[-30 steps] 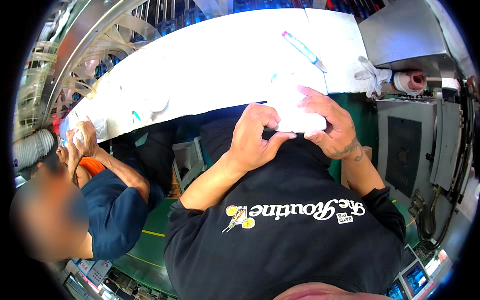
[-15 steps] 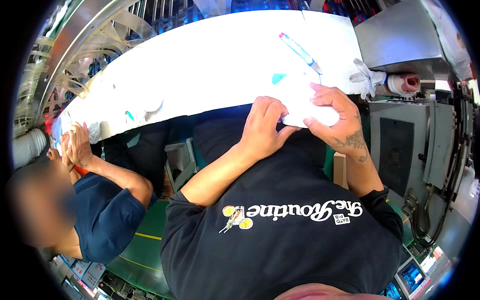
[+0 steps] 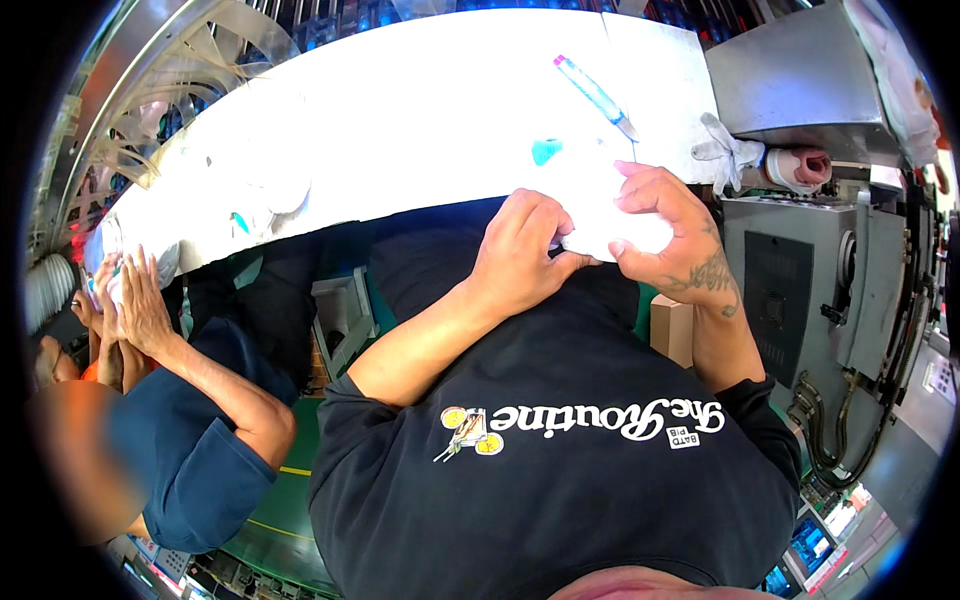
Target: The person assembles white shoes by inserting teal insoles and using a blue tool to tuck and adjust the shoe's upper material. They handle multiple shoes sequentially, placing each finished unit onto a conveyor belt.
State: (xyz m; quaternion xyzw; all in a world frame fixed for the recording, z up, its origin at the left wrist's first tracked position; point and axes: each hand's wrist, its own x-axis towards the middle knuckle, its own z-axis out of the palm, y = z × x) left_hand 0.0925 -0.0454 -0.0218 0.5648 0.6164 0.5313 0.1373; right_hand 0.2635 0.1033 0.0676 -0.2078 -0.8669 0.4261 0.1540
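Note:
A white, soft-looking piece of cloth lies over the near edge of the white table; glare washes out its outline and its exact kind. My left hand pinches its near left corner between thumb and bent fingers. On the other side my right hand curls around it, thumb at the near edge and fingers on top. A teal patch shows just beyond the cloth; whether it belongs to it I cannot tell. Farther off lies a slim blue tool with a pink end and a grey pointed tip.
A white glove and a pinkish roll sit by the table's right end, below a metal housing. At left, a co-worker's hand is near pale cloth. A grey cabinet stands right; a cardboard box is beside my right forearm.
My view has shifted slightly, so the table sits a little higher and farther left. Both my hands keep their hold on the cloth. The co-worker's hand has straightened its fingers.

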